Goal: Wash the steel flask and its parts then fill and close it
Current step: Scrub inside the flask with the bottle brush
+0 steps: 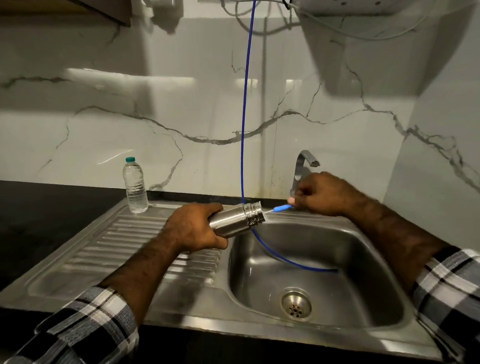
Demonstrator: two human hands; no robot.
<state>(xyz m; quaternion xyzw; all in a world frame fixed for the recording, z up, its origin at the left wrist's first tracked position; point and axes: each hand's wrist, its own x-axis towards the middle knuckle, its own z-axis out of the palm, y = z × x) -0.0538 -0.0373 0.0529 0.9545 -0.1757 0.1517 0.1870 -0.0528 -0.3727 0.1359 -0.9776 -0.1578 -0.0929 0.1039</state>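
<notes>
My left hand (pixel 196 229) grips the steel flask (pixel 238 218) around its body and holds it nearly level over the left rim of the sink. The flask's threaded open mouth points right. My right hand (pixel 320 193) holds the blue handle of a thin bottle brush (pixel 280 209), whose wire stem runs into the flask's mouth. The brush head is hidden inside the flask. No cap or other flask parts are in view.
The steel sink (pixel 349 243) has a drain (pixel 296 303) and a ribbed drainboard (pixel 136 237) on its left. A tap (pixel 303 164) stands behind my right hand. A blue hose (pixel 244 112) hangs down into the basin. A plastic water bottle (pixel 135 186) stands at the drainboard's back.
</notes>
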